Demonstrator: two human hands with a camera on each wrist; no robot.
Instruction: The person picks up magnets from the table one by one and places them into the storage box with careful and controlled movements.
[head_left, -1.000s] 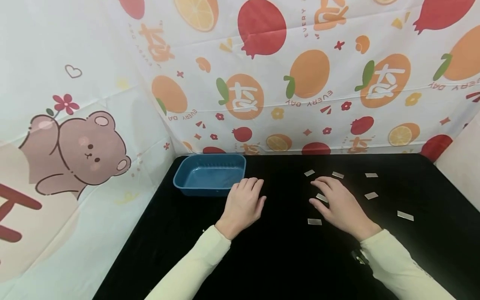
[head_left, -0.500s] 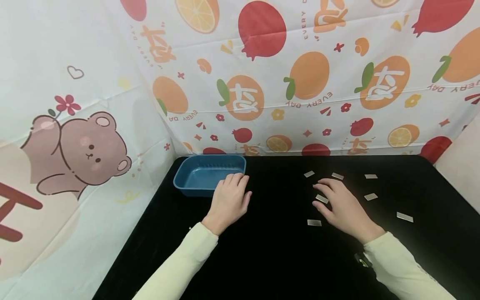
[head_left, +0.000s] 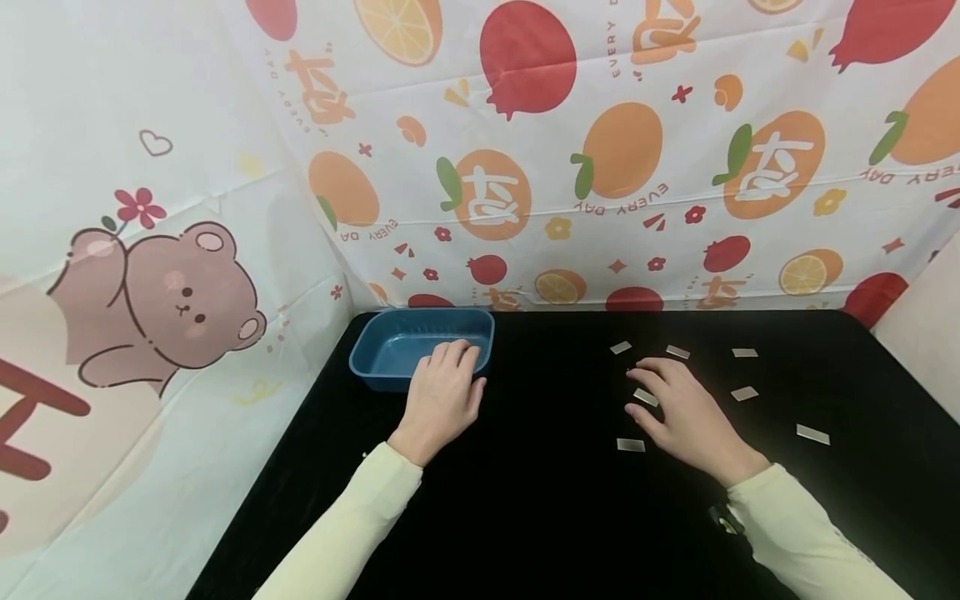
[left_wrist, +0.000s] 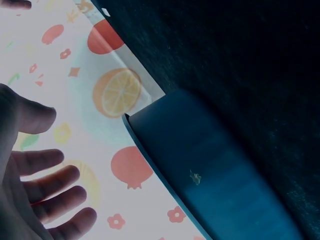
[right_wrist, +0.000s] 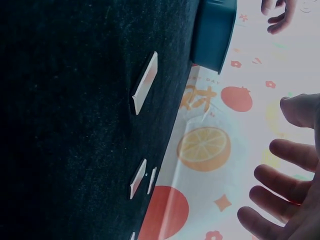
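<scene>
from left wrist view only, blue tub (left_wrist: 200, 145) shows pale fleck (left_wrist: 195, 177)

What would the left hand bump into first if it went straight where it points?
Probably the blue tub, in line with the left hand. The hand's height is unclear, so it might pass over to the fruit-print cloth.

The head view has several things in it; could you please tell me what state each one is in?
Left hand: relaxed, holding nothing.
Right hand: relaxed, holding nothing.
Tub: upright, open-topped, partly hidden by the left hand.
Seven tiles: loose, spread apart, lying flat.
Fruit-print cloth: hanging, creased.
Bear-print cloth: hanging, creased.
</scene>
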